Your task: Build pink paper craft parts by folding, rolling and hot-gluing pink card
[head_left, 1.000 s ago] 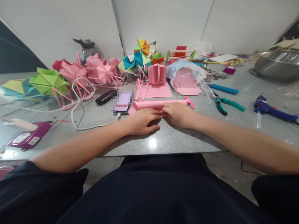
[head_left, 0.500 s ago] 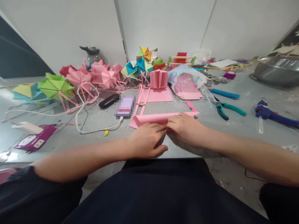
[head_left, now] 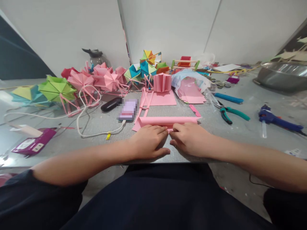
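Observation:
A sheet of pink paper (head_left: 168, 120) lies across the table in front of me, its far side curled over toward me like a half-rolled fold. My left hand (head_left: 150, 140) rests flat on the near edge of the paper, fingers stretched out and thumb apart. Beside it, my right hand (head_left: 189, 137) has its fingers curled in and pressed against the near edge of the sheet; its fingertips are partly hidden. A small gap separates the two hands.
Beyond the paper stand a pink pleated paper piece (head_left: 162, 82), a phone (head_left: 128, 109) on a white cable and a black case (head_left: 111, 104). Pliers (head_left: 226, 111) and a blue glue gun (head_left: 279, 118) lie right. Paper umbrellas (head_left: 57, 89) crowd the back left.
My right hand has drawn back slightly toward me along the paper, its fingers more curled. The two hands have come apart a little. My left hand stays flat on the sheet.

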### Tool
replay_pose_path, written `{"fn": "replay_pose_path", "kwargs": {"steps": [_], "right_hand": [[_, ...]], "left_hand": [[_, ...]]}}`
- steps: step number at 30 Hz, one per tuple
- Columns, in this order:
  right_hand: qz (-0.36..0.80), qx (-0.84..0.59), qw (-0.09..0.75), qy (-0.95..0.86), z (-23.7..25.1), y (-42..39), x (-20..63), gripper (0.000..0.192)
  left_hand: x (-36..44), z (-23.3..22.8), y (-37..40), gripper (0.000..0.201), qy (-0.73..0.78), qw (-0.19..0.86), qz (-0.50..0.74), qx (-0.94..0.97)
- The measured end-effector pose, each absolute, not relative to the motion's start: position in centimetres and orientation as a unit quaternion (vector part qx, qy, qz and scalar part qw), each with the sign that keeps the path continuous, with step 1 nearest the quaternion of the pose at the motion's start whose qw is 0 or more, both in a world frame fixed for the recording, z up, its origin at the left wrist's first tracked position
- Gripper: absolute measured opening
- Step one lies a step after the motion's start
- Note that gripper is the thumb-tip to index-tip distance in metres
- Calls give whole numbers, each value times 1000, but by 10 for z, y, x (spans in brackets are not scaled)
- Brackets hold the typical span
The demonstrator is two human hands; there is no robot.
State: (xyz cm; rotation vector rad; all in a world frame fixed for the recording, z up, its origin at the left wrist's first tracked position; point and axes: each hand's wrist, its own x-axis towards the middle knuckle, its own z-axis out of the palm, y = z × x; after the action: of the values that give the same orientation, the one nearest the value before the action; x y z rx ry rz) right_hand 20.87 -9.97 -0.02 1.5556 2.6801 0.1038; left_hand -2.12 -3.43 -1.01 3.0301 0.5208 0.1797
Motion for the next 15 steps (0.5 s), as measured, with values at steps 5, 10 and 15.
{"fn": "replay_pose_path", "kwargs": {"steps": [5, 10, 15], "right_hand": [[-1, 520, 20, 854, 7, -96, 207, 33], [-12, 518, 21, 855, 9, -89, 208, 36], [16, 504, 5, 864, 6, -86, 212, 35]], "left_hand": [[-23, -12, -38, 61, 178, 15, 62, 982], [-22, -11, -33, 71, 184, 14, 50, 982], [-22, -9, -26, 81, 184, 18, 37, 982]]}}
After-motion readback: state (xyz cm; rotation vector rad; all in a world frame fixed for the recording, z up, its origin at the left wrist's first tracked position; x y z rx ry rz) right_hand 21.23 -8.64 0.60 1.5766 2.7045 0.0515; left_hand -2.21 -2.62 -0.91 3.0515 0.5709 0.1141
